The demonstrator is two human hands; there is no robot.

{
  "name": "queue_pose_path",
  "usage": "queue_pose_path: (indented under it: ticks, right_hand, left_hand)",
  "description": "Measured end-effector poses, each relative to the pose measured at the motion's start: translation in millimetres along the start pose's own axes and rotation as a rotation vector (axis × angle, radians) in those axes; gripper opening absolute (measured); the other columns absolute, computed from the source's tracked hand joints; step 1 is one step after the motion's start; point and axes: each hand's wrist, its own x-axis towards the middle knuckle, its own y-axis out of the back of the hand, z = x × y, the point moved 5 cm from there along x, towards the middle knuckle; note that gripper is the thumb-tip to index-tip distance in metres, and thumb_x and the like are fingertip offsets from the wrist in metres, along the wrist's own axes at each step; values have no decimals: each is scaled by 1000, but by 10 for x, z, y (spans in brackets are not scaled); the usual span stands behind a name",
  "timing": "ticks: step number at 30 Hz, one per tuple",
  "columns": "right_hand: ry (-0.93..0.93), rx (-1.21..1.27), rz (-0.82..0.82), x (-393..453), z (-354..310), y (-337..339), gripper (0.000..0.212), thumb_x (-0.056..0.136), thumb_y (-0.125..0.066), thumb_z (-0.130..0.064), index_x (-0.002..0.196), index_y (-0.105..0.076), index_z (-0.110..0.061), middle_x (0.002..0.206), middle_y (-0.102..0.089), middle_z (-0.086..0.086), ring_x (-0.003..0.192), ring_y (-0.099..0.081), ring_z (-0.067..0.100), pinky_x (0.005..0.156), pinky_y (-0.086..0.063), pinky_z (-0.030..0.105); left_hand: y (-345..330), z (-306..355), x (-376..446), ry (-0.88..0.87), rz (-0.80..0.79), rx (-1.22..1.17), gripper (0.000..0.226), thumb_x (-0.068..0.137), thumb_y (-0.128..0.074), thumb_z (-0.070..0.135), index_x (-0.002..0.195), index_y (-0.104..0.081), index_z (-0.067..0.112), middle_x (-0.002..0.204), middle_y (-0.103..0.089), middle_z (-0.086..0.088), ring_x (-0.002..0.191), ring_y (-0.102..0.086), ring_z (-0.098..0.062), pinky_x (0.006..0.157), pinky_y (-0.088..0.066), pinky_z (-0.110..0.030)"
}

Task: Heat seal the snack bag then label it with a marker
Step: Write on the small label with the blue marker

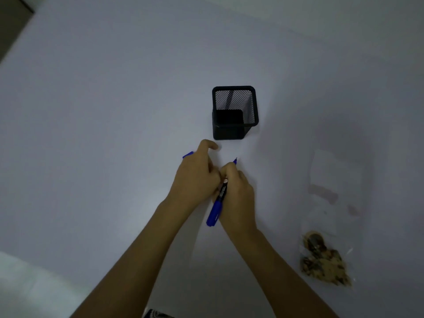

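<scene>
**Uncapped marker held over the table**

Head view: the right hand (236, 193) is gripping a blue marker (216, 205), fingers clamped round its barrel, the tip pointing away from the person. The left hand (197, 173) is closing on a blue cap (188, 154), index finger extended. A black mesh pen holder (235, 112) is standing just beyond both hands. The snack bag (324, 260) is lying on the white table (91, 134), well to the right.

blue marker (216, 208) with a black-and-white label band, black mesh pen holder (234, 111), pale white table (103, 111), and tan-and-brown speckled snacks in a clear bag (323, 262)
</scene>
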Motion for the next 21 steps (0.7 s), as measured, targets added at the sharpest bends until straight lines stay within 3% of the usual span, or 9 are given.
queue_pose_path:
  ticks: [4, 8, 12, 15, 17, 21]
  right_hand:
    - [-117, 61, 47, 12, -3, 87, 32, 93, -46, -11, 63, -38, -15, 55, -40, -4, 42, -37, 3, 40, -33, 13]
    - [-153, 96, 16, 31, 66, 48, 26, 92, -48, -9, 67, -41, -13, 60, -40, 1, 44, -35, 4, 44, -33, 14]
    - [-154, 31, 16, 26, 70, 81, 43, 94, -44, -10, 53, -39, -23, 48, -38, -8, 45, -32, 5, 47, -30, 23]
    - [-100, 96, 38, 10, 19, 91, 36, 90, -50, -3, 68, -45, -31, 64, -54, 2, 58, -46, 14, 56, -38, 30]
    - [-121, 135, 22, -4, 37, 94, 26, 86, -53, 1, 81, -49, -24, 73, -59, 10, 65, -51, 19, 61, -42, 33]
    - [-121, 158, 14, 15, 83, 62, 26, 88, -52, 3, 75, -42, -18, 67, -48, 3, 54, -42, 7, 53, -38, 15]
  left_hand:
    - [-9, 17, -5, -21, -38, 5, 28, 87, -56, 5, 112, -51, 15, 74, -64, -10, 57, -54, -8, 56, -45, -7]
    - [-43, 16, -11, -10, -64, 45, 11, 91, -52, 8, 101, -57, 9, 73, -65, -10, 62, -61, -19, 58, -47, -16]
    - [-60, 11, -5, 10, -65, 85, 18, 97, -42, 13, 90, -57, 5, 70, -58, -4, 56, -51, -12, 56, -46, -23]
    - [-55, 9, 5, 12, -118, 101, 18, 94, -44, 9, 90, -61, 4, 74, -64, -10, 60, -55, -16, 63, -51, -31]
    - [-47, 4, 11, 10, -153, 97, 17, 91, -45, 5, 89, -62, 7, 78, -67, -9, 65, -60, -20, 66, -53, -31]
    - [-42, -26, 31, 2, -217, 94, 21, 88, -48, 2, 91, -66, 12, 84, -69, -4, 77, -65, -19, 64, -49, -15]
